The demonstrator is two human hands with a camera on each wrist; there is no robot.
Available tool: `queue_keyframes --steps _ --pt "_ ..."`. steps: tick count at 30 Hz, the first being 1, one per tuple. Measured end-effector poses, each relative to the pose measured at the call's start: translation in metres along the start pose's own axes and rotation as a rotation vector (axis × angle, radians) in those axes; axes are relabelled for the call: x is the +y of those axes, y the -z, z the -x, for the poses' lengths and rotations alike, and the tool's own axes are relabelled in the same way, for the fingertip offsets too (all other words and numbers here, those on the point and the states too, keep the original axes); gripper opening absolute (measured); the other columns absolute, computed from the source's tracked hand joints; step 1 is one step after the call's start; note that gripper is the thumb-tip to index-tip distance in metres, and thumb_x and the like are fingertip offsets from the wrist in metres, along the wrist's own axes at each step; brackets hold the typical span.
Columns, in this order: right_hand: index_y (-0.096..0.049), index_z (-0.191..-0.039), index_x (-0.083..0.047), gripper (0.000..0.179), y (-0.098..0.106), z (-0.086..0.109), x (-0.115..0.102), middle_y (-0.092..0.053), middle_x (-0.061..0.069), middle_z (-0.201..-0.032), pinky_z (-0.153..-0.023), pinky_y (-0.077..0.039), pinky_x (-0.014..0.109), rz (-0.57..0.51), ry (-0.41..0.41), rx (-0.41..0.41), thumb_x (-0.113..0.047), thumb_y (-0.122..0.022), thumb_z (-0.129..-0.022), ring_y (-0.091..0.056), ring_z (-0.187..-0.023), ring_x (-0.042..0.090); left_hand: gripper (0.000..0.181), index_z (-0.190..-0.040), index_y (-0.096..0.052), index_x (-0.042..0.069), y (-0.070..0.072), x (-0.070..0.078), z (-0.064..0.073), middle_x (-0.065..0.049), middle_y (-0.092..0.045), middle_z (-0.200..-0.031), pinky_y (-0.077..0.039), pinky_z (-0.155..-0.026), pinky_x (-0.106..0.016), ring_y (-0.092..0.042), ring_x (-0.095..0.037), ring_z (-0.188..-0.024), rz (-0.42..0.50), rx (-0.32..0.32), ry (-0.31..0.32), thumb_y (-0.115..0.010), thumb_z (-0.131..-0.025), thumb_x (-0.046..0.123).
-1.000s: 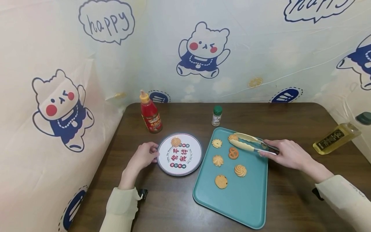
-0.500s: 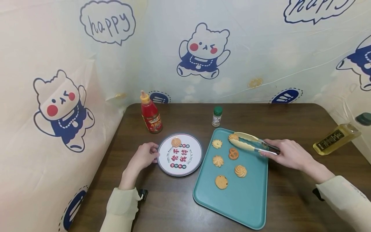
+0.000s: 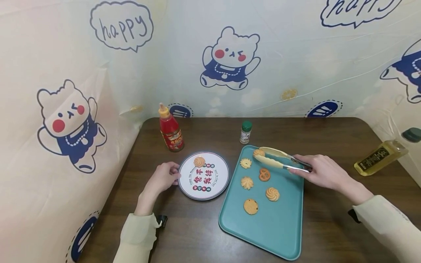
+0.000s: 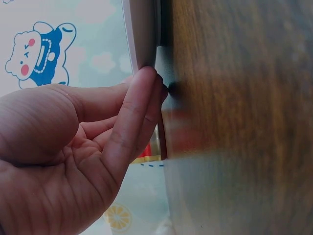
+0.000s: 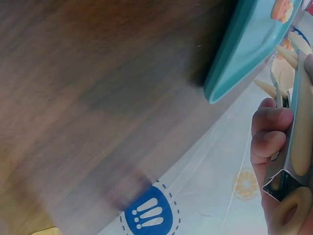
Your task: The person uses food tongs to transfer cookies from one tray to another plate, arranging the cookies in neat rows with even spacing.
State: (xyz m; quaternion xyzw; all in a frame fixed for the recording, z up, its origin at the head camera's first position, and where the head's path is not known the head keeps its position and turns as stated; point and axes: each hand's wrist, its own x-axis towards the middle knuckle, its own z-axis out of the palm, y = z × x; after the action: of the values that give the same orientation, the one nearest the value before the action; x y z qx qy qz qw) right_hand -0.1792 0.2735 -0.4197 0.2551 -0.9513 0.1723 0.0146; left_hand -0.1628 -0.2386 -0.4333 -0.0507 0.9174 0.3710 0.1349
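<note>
At the left, my left hand [image 3: 164, 176] pinches the near-left rim of a round white plate [image 3: 217, 182] printed with red characters. One swirl cookie [image 3: 199, 162] lies on that plate. In the left wrist view, the fingertips [image 4: 146, 81] meet the plate's edge [image 4: 143, 34] close over the table. My right hand [image 3: 323, 171] grips metal tongs [image 3: 274, 162] with cream-coloured tips. Between those tips is another swirl cookie [image 3: 258, 153], over the far end of a teal tray [image 3: 279, 230]. The right wrist view shows the fingers [image 5: 274, 120] curled round the tongs' handles.
Several cookies lie on the tray, among them a pretzel-shaped one [image 3: 264, 174] and a round speckled one [image 3: 251, 206]. A ketchup bottle [image 3: 172, 135] stands behind the plate, a green-capped shaker [image 3: 245, 132] behind the tray. An oil bottle [image 3: 378, 160] is at the right.
My right hand has shifted left with the tongs, and the swirl cookie between their tips has moved left with them. The left hand and the plate have stayed in place.
</note>
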Motion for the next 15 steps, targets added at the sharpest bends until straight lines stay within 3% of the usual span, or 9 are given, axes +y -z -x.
queue_keyframes --steps 5,9,15 --pt "-0.064 -0.130 0.001 0.061 -0.002 -0.007 -0.005 -0.056 -0.009 -0.068 -0.047 -0.037 0.024 0.006 0.030 0.022 -0.048 -0.067 -0.093 -0.048 -0.054 0.004 0.041 -0.132 -0.057 -0.004 0.000 0.001 0.000 -0.015 -0.063 -0.101 -0.059 -0.073 -0.029 -0.066 -0.017 -0.075 0.000 0.000 0.010 -0.069 -0.093 0.006" --pt "-0.065 -0.130 -0.001 0.060 -0.002 -0.014 -0.011 -0.070 0.001 -0.086 -0.052 -0.040 0.024 0.006 0.055 0.032 -0.048 -0.067 -0.093 -0.051 -0.060 0.006 0.042 -0.132 -0.057 -0.003 0.000 0.000 0.001 -0.015 -0.063 -0.101 -0.059 -0.073 -0.029 -0.066 -0.017 -0.075 -0.001 0.002 0.009 -0.069 -0.093 0.007" --pt "-0.065 -0.130 -0.004 0.058 -0.005 -0.026 -0.021 -0.072 0.004 -0.090 -0.044 -0.032 0.024 -0.017 0.082 0.024 -0.048 -0.069 -0.092 -0.048 -0.055 0.004 0.042 -0.132 -0.057 -0.003 0.000 0.000 0.002 -0.015 -0.063 -0.101 -0.059 -0.074 -0.029 -0.066 -0.017 -0.075 0.002 0.004 0.003 -0.069 -0.093 0.007"
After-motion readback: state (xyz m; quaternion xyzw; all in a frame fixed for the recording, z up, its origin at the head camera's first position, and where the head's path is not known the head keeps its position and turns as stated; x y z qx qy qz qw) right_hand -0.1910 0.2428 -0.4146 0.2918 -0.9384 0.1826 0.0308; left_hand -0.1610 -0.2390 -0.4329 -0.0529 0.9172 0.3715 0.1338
